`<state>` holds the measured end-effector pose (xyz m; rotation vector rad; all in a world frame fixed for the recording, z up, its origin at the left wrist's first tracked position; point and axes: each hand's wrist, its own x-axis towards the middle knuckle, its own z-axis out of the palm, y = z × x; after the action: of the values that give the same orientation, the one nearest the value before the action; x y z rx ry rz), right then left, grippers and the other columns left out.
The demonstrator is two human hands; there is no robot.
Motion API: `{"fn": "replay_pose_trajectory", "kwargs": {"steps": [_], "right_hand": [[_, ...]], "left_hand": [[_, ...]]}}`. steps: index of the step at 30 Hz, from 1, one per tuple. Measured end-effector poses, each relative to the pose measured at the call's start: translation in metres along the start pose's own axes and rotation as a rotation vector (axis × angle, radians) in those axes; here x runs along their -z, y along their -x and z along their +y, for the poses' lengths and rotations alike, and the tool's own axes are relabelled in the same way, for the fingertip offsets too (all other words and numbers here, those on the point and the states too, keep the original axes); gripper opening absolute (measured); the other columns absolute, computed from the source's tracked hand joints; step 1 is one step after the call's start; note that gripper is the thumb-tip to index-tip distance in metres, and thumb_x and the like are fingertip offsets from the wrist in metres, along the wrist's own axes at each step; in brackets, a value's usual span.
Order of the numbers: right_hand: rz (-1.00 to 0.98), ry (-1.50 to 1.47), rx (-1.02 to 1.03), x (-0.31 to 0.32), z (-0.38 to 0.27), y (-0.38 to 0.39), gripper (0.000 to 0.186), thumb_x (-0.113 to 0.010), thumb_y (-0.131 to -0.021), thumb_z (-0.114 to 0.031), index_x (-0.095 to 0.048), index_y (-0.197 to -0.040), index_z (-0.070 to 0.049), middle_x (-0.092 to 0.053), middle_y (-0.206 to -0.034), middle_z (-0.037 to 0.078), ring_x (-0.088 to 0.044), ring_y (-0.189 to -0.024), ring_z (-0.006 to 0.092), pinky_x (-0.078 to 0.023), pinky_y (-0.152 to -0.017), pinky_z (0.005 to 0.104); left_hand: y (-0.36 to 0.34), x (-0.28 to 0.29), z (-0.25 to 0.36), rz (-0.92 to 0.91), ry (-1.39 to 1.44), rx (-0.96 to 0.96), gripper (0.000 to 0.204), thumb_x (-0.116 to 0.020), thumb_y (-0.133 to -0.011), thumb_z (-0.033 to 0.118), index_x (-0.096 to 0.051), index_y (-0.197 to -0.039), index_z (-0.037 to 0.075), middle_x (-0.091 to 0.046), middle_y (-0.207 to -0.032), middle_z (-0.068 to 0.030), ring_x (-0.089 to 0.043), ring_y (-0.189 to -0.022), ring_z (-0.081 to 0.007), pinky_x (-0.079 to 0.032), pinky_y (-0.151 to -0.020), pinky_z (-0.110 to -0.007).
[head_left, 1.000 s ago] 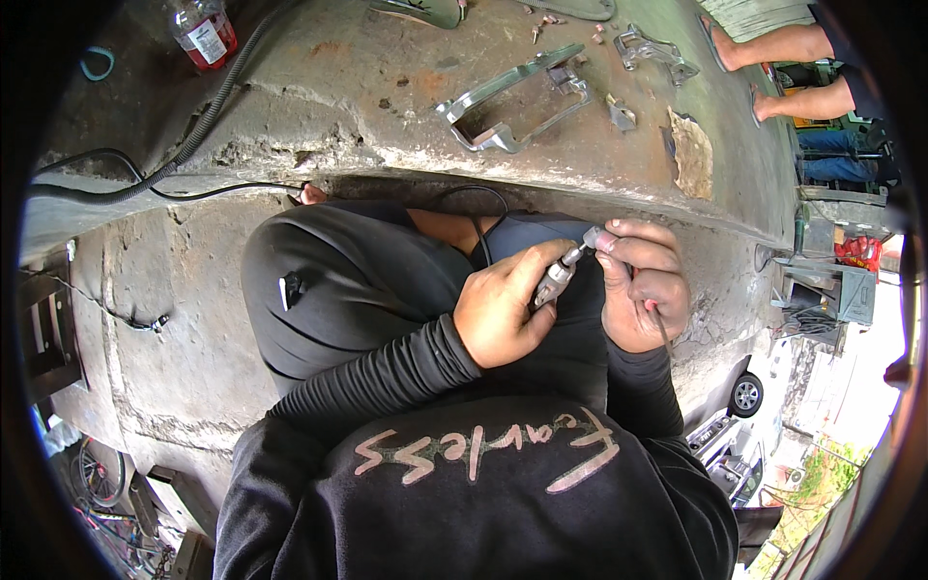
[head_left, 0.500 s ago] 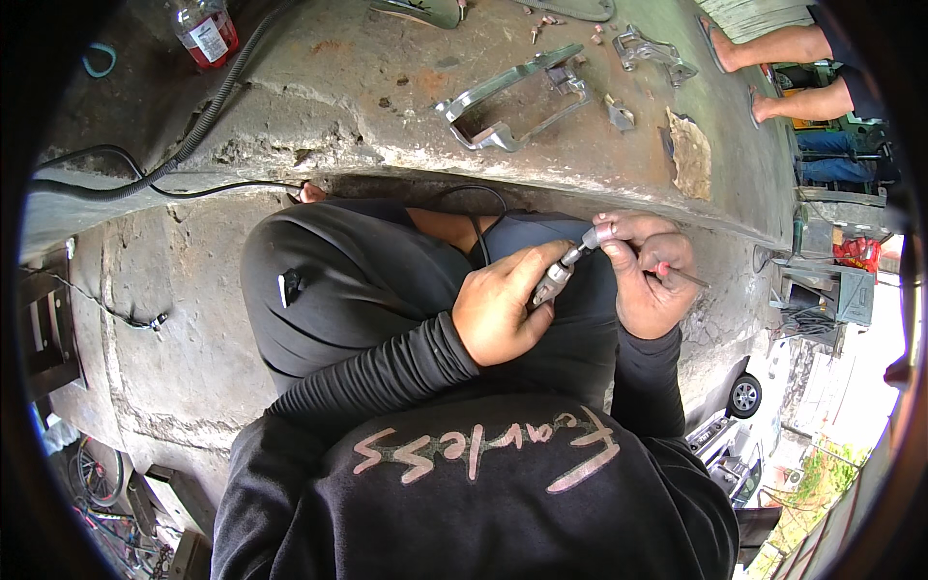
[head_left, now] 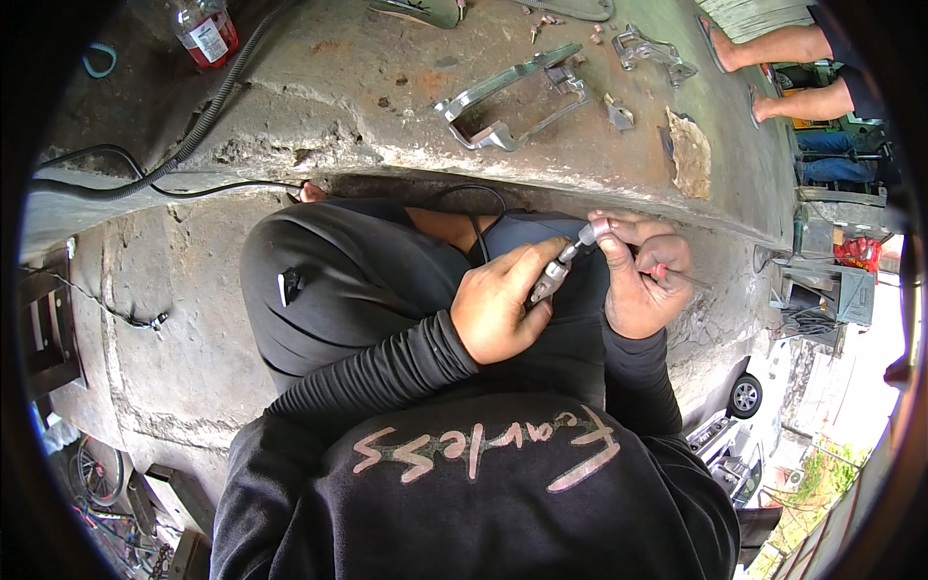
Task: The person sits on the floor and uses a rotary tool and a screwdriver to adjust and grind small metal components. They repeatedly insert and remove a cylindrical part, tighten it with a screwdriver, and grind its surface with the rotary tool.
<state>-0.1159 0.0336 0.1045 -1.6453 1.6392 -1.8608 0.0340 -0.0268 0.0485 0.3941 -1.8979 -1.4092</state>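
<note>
Turned since a second ago, our right hand [head_left: 646,287] bares more of the small metal part [head_left: 594,231] it pinches, right of centre
Our left hand [head_left: 503,302] grips a silver tool [head_left: 550,280], access seemingly easier; our right also holds a thin rod [head_left: 688,279]; beyond, upper centre, lies a metal bracket [head_left: 512,77]

The silvery handpiece [head_left: 551,278] slanted toward one o'clock — its tip against a small pinkish-grey cylinder [head_left: 594,231] — while a thin, red-ended rod [head_left: 688,279] pointed toward four.
</note>
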Motion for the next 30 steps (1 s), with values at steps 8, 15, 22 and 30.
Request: {"fn": "replay_pose_trajectory", "kwargs": {"steps": [8, 15, 22, 30], "right_hand": [[0.059, -0.194, -0.100, -0.004, -0.003, 0.000, 0.034, -0.067, -0.082, 0.014, -0.039, -0.083, -0.005, -0.062, -0.088, 0.016, -0.070, -0.091, 0.0318, -0.061, -0.079, 0.0424], [0.106, -0.244, -0.230, -0.005, -0.005, 0.002, 0.034, -0.066, -0.085, 0.012, -0.039, -0.086, -0.008, -0.055, -0.079, 0.007, -0.072, -0.090, 0.0327, -0.061, -0.056, 0.0303], [0.153, -0.380, -0.353, -0.007, -0.008, 0.002, 0.033, -0.066, -0.086, 0.009, -0.039, -0.086, -0.010, -0.053, -0.076, 0.005, -0.072, -0.088, 0.0336, -0.049, -0.041, 0.0233], [0.185, -0.514, -0.385, -0.010, -0.003, 0.006, 0.029, -0.063, -0.090, 0.007, -0.039, -0.089, -0.009, -0.061, -0.080, 0.011, -0.072, -0.091, 0.0333, -0.048, -0.041, 0.0222]], "left_hand": [[0.000, 0.000, 0.000, 0.006, 0.020, -0.013, 0.056, -0.065, -0.075, -0.005, -0.048, -0.127, 0.003, -0.065, -0.093, -0.0153, -0.069, -0.081, -0.0327, -0.053, -0.071, -0.037], [0.001, 0.000, -0.001, 0.016, 0.030, -0.030, 0.057, -0.066, -0.074, -0.005, -0.048, -0.127, 0.003, -0.065, -0.092, -0.0152, -0.068, -0.079, -0.0319, -0.053, -0.070, -0.036], [0.001, 0.001, 0.000, 0.007, 0.023, -0.035, 0.057, -0.067, -0.075, -0.004, -0.047, -0.128, 0.003, -0.064, -0.093, -0.0158, -0.068, -0.080, -0.0328, -0.053, -0.070, -0.037], [0.003, -0.001, -0.004, 0.006, 0.003, -0.039, 0.058, -0.068, -0.075, -0.003, -0.045, -0.129, 0.004, -0.065, -0.094, -0.0166, -0.068, -0.081, -0.0346, -0.053, -0.071, -0.037]]}}
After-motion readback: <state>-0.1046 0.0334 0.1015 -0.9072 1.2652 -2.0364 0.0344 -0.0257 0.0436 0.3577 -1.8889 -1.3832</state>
